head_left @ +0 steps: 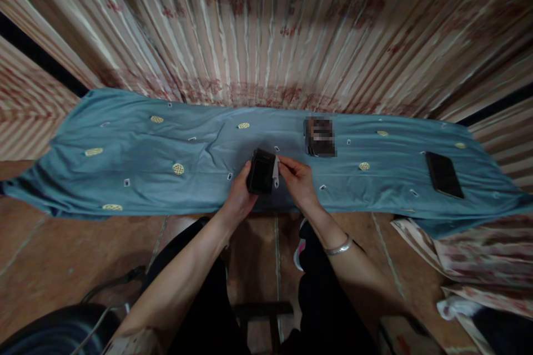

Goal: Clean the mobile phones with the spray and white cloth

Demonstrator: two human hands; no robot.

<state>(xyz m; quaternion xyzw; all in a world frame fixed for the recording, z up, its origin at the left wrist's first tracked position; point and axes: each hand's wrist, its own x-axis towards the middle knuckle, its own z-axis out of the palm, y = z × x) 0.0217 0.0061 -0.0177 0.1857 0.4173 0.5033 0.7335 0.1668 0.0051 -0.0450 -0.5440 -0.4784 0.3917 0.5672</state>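
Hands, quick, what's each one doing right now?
Left hand: closed around a small black box.
Right hand: fingers pinching a white tag at the box's edge.

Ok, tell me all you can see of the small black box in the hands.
The black box is small, rectangular, dark and slightly glossy, perhaps card or plastic. It is held just above the near edge of the blue cloth, tilted with its broad face towards the camera. The left hand grips its left side; the right hand pinches a small white tab or slip at its right edge. No print is readable.
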